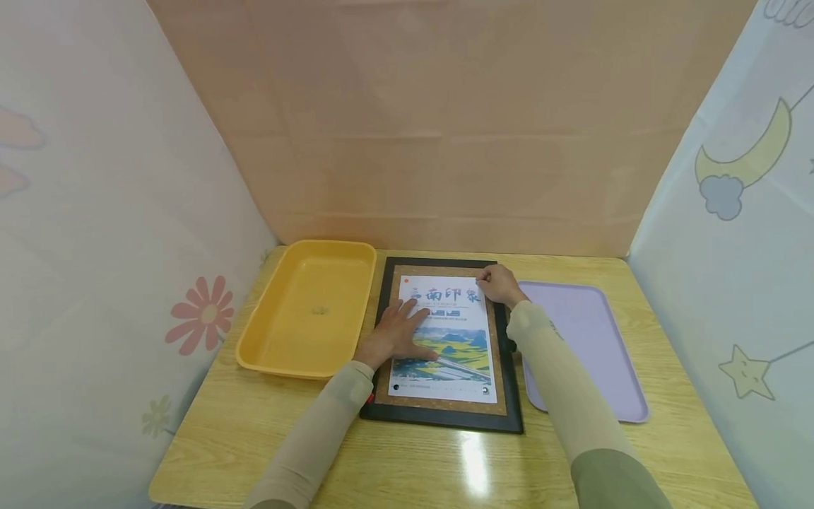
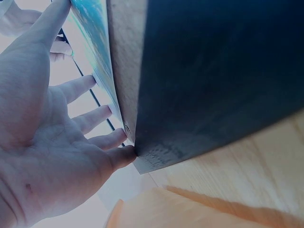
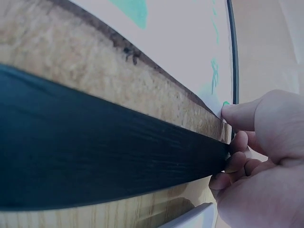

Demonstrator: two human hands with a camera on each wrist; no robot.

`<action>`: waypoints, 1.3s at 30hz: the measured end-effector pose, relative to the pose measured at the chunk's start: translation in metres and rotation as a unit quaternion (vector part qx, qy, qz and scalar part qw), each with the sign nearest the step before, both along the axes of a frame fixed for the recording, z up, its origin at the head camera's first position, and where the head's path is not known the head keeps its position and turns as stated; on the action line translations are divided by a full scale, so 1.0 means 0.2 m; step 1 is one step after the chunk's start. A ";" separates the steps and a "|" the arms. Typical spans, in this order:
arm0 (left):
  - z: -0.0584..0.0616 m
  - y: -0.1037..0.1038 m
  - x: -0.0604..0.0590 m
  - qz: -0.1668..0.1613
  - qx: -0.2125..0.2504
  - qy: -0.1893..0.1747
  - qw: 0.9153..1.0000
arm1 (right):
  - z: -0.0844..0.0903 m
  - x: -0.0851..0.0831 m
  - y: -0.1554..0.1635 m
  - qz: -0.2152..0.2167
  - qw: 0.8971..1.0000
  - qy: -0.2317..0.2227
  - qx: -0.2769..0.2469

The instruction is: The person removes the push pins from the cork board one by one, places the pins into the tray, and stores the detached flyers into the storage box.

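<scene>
At the near side of the wood-grain table (image 1: pixel 394 466), two pale sleeves (image 1: pixel 572 396) reach in, and between them lies a black-framed cork board (image 1: pixel 445 418), flat on the tabletop. A small red thing (image 1: pixel 370 399) shows by its near left corner. The printed poster (image 1: pixel 445 392) lies on the cork, inside the frame, with a round black pin (image 1: pixel 396 387) at its near left corner and a pale, shiny pin (image 1: pixel 485 389) at its near right one. Left of the board sits a yellow tray (image 1: pixel 305 311); to the right, a lilac tray (image 1: pixel 598 339), partly behind the right sleeve. Across the poster's middle rests the left hand (image 1: pixel 397 336) — its grip spread, thumb well out from the fingers. Farther off, the right hand (image 1: pixel 501 284) is at the poster's far right corner, its thumb pressing a small green pin (image 3: pixel 226 103) there — the other fingers of that grip curled by the frame's edge. An orange-red dot (image 1: pixel 406 281) shows at the far left corner. Beyond the table stands a creased tan backdrop (image 1: pixel 439 141).
</scene>
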State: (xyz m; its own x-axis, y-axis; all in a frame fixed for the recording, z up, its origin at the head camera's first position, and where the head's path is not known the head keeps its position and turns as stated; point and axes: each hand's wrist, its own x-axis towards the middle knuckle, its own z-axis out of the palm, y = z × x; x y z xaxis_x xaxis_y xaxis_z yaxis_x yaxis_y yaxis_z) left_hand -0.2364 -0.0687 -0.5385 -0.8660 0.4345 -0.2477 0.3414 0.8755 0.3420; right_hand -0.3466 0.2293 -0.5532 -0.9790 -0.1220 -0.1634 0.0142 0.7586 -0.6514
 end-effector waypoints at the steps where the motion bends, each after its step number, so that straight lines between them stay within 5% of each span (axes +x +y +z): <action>1: 0.00 0.00 0.00 0.000 0.000 0.000 1.000 | 0.00 0.00 0.00 -0.001 1.000 0.001 0.001; 39: -0.01 0.00 0.00 -0.007 0.001 0.003 1.000 | 0.03 0.01 0.01 0.018 1.000 -0.005 0.013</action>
State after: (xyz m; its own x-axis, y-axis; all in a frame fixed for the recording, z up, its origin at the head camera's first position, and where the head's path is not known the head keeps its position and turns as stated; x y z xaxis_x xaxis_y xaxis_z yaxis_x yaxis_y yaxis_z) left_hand -0.2371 -0.0679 -0.5397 -0.8614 0.4466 -0.2419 0.3548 0.8699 0.3426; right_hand -0.3452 0.2317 -0.5462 -0.9725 -0.1524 -0.1764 -0.0069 0.7754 -0.6314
